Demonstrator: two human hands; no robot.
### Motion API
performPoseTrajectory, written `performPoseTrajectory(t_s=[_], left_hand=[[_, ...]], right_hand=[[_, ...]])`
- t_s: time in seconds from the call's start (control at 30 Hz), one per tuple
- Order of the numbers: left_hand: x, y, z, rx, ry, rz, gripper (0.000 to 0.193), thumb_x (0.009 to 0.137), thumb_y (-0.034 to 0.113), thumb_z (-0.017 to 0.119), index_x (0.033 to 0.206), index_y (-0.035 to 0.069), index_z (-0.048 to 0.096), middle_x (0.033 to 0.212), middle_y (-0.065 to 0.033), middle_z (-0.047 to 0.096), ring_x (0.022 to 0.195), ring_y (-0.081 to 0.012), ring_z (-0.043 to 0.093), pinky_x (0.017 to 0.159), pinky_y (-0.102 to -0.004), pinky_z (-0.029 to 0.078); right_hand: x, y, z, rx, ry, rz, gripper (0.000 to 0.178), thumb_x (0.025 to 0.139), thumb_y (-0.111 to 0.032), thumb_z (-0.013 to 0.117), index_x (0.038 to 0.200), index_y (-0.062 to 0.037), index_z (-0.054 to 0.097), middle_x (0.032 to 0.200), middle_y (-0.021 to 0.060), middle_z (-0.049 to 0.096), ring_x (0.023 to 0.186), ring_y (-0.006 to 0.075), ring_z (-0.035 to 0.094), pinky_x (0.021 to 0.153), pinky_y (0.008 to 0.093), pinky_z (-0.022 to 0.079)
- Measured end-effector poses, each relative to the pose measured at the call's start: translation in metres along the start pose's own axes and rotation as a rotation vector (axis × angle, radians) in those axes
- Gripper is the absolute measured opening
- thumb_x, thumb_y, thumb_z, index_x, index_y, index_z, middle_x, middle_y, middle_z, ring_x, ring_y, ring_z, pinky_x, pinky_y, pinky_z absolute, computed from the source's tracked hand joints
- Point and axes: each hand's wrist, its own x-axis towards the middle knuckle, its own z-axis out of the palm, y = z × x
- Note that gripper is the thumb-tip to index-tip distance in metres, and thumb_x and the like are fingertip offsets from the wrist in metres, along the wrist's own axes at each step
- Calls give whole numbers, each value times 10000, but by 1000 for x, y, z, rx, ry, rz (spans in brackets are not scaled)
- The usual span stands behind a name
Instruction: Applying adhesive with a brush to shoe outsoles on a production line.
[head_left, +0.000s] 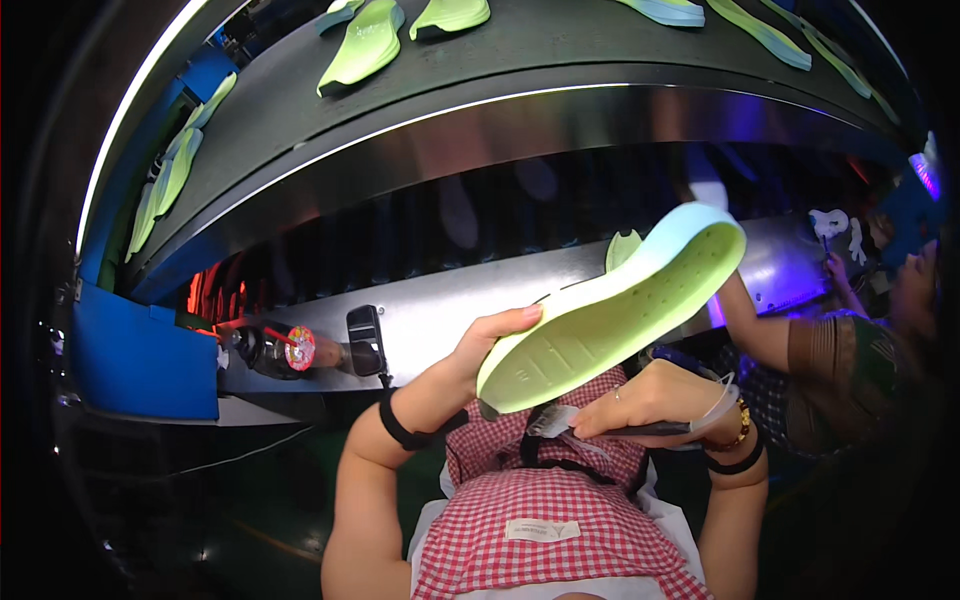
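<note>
left hand (490,348) clamped on sole (610,325), likely tilted so we see inside | by worktop's (430,325) near edge | our right hand (650,402) clamped on brush (553,421)

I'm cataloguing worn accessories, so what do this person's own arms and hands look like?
The left hand and right hand are ungloved, the forearms sleeveless. The left forearm wears a black band. The right forearm has another black band, plus a gold-toned beaded bracelet at the wrist. A slim ring sits on the right hand.
</note>
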Motion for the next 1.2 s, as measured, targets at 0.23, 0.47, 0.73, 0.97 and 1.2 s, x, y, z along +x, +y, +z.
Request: performPoseTrajectory(t_s=[0.23,0.47,0.73,0.97,1.2], left_hand=[[-4,1,7,278,130,-216,498,813,307,522,1169,-37,470,1067,-184,559,904,-237,582,787,-316,459],[-11,-1,3,232,186,-185,478,842,318,501,1145,-50,471,977,-182,583,786,-200,620,675,-285,519],[-17,0,-3,310,230,-153,493,834,331,516,1140,-54,480,984,-176,589,801,-188,617,682,-260,504],[-20,7,-14,404,156,-98,492,826,323,523,1139,-54,485,964,-147,599,820,-152,602,699,-234,481],[3,-25,-19,-28,148,5,535,835,294,466,1237,-46,369,1123,-220,521,907,-278,590,806,-355,482]], right_hand=[[-9,9,3,-146,21,23,209,733,-48,569,934,-64,625,987,99,628,912,243,605,786,308,476],[-23,25,-3,-152,78,43,215,728,-84,583,938,-91,630,957,59,642,867,225,617,742,288,488],[-34,31,-22,-217,115,60,196,765,-89,585,956,-84,627,970,71,638,859,224,624,719,280,502],[-45,41,-29,-162,192,153,197,740,-71,611,937,-81,620,948,79,639,879,248,608,737,306,490],[-17,30,-2,263,347,269,254,732,-23,644,984,2,626,883,122,653,753,128,623,664,226,491]])
